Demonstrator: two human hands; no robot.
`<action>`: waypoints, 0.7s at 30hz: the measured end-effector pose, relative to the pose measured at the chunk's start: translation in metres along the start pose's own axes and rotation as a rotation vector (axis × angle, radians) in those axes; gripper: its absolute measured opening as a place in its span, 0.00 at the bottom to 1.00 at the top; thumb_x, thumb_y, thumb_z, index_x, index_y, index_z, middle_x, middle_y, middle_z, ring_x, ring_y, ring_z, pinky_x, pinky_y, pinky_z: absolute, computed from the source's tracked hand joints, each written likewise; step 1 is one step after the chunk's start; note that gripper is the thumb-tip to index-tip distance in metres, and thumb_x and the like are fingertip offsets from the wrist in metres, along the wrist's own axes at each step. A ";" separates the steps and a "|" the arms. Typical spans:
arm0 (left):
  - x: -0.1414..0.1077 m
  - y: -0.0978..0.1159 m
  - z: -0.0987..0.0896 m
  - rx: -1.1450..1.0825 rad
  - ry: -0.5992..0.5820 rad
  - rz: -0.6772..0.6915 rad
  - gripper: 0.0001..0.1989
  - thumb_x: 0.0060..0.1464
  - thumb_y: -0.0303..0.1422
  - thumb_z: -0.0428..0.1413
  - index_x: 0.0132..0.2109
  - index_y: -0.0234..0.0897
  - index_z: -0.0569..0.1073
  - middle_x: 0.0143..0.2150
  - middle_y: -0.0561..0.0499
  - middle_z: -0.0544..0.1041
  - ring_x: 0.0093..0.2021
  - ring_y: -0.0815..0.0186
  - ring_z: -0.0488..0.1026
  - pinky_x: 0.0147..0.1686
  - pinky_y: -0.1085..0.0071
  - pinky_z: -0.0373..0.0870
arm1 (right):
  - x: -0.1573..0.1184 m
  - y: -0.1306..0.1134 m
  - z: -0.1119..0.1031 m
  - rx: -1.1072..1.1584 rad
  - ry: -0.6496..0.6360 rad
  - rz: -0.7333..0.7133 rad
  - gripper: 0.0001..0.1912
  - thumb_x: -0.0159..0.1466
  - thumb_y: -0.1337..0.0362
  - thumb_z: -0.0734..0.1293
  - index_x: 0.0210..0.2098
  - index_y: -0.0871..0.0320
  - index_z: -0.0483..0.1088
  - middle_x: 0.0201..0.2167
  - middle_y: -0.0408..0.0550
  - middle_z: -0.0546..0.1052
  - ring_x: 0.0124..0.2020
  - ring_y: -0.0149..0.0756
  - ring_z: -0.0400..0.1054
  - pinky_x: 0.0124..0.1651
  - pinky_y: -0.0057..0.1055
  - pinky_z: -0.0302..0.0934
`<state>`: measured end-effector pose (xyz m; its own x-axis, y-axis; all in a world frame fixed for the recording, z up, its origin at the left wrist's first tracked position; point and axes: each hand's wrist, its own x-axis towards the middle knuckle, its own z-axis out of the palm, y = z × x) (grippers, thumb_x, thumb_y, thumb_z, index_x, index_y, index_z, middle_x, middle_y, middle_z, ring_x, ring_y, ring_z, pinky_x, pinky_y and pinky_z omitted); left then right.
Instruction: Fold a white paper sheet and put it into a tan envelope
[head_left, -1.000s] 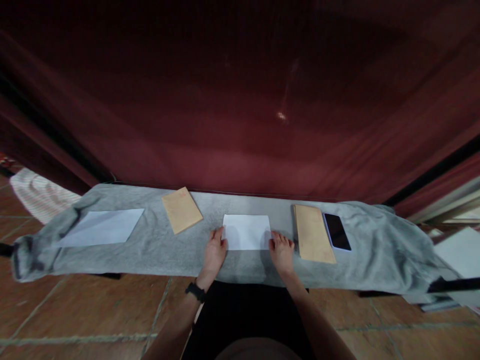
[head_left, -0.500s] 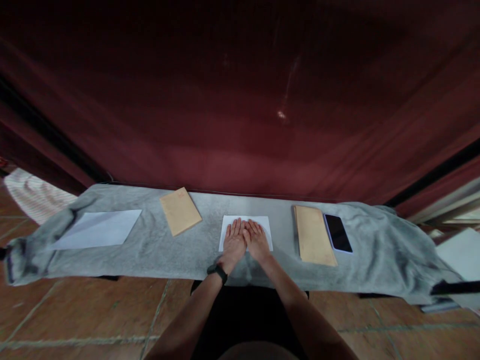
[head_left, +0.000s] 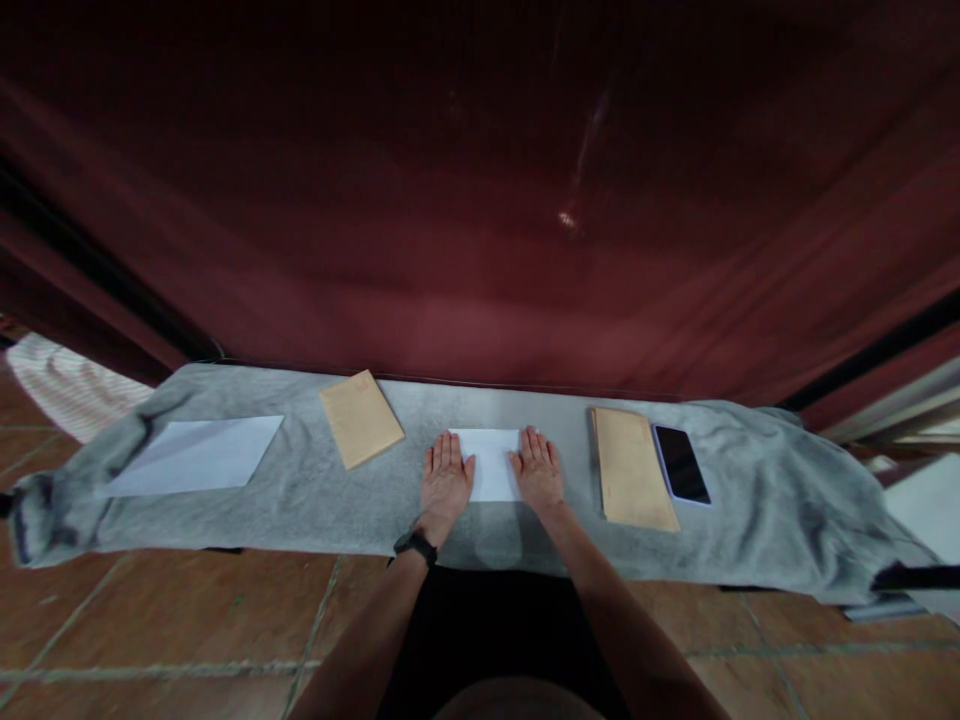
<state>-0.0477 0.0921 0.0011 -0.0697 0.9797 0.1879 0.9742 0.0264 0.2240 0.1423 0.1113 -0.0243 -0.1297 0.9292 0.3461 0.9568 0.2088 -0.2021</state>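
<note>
A small white sheet of paper, perhaps folded, lies flat on the grey cloth in front of me. My left hand rests flat over its left edge, fingers stretched forward and thumb on the paper; a dark watch is on that wrist. Over the right edge lies my right hand, palm down, fingers extended and the thumb pointing inward. The middle of the paper shows between the two hands. Neither hand grips anything.
Grey cloth covers the long narrow surface. White paper lies far left, with a brown envelope nearer. To the right are a stack of brown envelopes and a phone. A dark red wall of material rises behind.
My hands were together at the middle of the white paper. They have slid apart, the left one to the left edge and the right one to the right edge.
</note>
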 end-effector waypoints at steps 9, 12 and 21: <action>0.000 -0.004 0.006 0.134 0.048 -0.024 0.32 0.66 0.41 0.40 0.69 0.23 0.57 0.70 0.34 0.57 0.70 0.51 0.55 0.68 0.52 0.48 | -0.013 0.018 -0.010 -0.078 0.017 0.095 0.29 0.73 0.57 0.51 0.68 0.69 0.56 0.67 0.63 0.61 0.67 0.51 0.56 0.68 0.49 0.47; 0.001 -0.004 0.008 0.135 0.057 -0.021 0.32 0.66 0.41 0.40 0.69 0.22 0.57 0.70 0.34 0.57 0.70 0.51 0.56 0.68 0.51 0.48 | -0.018 0.007 -0.014 -0.068 0.024 0.127 0.29 0.73 0.59 0.51 0.67 0.72 0.56 0.68 0.64 0.59 0.68 0.50 0.54 0.68 0.49 0.46; -0.001 -0.003 -0.002 0.125 0.099 0.000 0.33 0.68 0.41 0.36 0.68 0.18 0.58 0.69 0.31 0.59 0.70 0.48 0.54 0.69 0.47 0.45 | -0.041 -0.036 -0.011 0.042 -0.127 -0.024 0.29 0.73 0.56 0.51 0.69 0.61 0.54 0.70 0.54 0.57 0.70 0.45 0.51 0.70 0.46 0.41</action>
<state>-0.0509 0.0904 0.0018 -0.0848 0.9556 0.2823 0.9929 0.0573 0.1042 0.1154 0.0628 -0.0213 -0.1867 0.9544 0.2331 0.9416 0.2415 -0.2345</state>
